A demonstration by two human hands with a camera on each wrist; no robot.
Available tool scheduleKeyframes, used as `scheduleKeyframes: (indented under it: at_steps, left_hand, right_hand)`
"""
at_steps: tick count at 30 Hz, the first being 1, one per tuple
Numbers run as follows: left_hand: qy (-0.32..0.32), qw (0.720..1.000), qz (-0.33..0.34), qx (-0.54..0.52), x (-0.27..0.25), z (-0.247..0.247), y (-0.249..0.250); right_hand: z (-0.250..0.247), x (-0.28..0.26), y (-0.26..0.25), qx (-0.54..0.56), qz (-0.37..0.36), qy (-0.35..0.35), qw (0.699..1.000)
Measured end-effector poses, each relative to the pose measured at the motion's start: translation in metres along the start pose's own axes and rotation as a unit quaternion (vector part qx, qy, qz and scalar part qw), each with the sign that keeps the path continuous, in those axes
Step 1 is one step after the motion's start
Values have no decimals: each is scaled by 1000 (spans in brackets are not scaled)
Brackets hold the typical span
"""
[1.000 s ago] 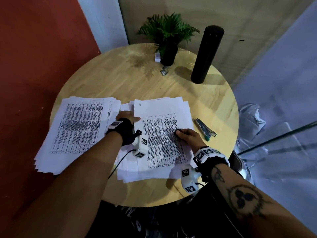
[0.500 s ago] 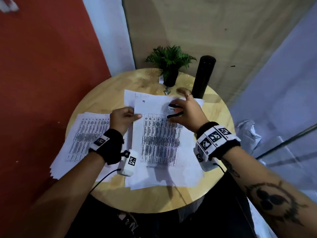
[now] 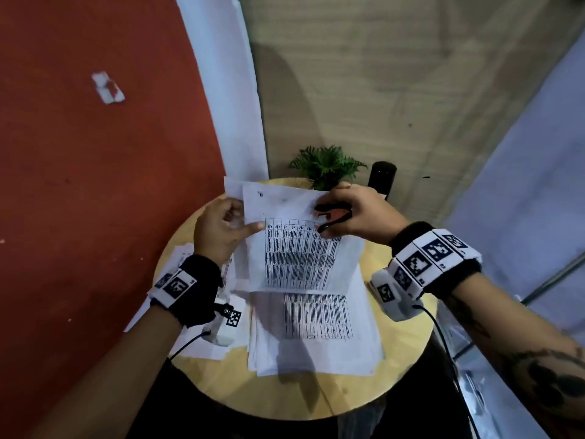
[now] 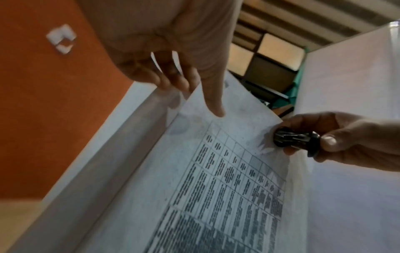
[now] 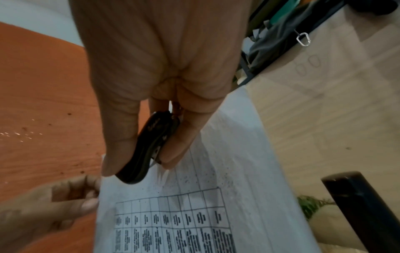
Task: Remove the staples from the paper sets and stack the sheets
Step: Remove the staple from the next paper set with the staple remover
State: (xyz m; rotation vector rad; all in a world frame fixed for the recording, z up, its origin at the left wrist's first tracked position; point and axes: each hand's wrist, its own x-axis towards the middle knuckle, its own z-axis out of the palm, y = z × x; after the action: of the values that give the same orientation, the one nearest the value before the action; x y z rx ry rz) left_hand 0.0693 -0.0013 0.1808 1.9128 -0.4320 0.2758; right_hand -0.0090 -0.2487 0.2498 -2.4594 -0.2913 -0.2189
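Note:
A stapled paper set point(image 3: 297, 248) printed with tables is lifted off the round wooden table point(image 3: 408, 369), held up between both hands. My left hand point(image 3: 221, 229) pinches its left edge, thumb on the front point(image 4: 213, 101) and fingers behind. My right hand point(image 3: 354, 213) grips a black staple remover point(image 3: 332, 217) against the set's upper right corner; the left wrist view shows the staple remover point(image 4: 296, 141) at the sheet's edge, and in the right wrist view the staple remover point(image 5: 149, 147) sits between thumb and fingers. A staple mark point(image 3: 260, 194) shows at the top left corner.
A pile of paper sets point(image 3: 316, 331) lies on the table under the lifted set, with more sheets point(image 3: 177, 264) at the left. A potted plant point(image 3: 326, 166) and a black cylinder point(image 3: 383, 175) stand at the table's far edge. A red wall point(image 3: 95, 185) runs along the left.
Both hands have lifted the top paper set off the pile and raised it toward the far side of the table. The head view has tilted upward.

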Motion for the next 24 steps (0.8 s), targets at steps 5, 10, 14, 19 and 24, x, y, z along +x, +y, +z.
scheduleKeyframes:
  at_steps: [5, 10, 14, 19, 24]
  left_hand:
    - [89, 974, 138, 154, 4, -27, 63]
    - [1, 968, 168, 184, 12, -42, 113]
    - [-21, 960, 196, 198, 11, -48, 141]
    - [-58, 977, 178, 104, 12, -58, 163]
    - [-131, 986, 106, 16, 2, -64, 177]
  right_hand:
    - [-24, -8, -31, -8, -48, -11, 999]
    - [-44, -19, -51, 32, -68, 5, 997]
    - [-59, -28, -68, 55, -89, 27, 994]
    - [-77, -40, -89, 104, -105, 35, 988]
    - [-83, -46, -100, 122, -120, 32, 985]
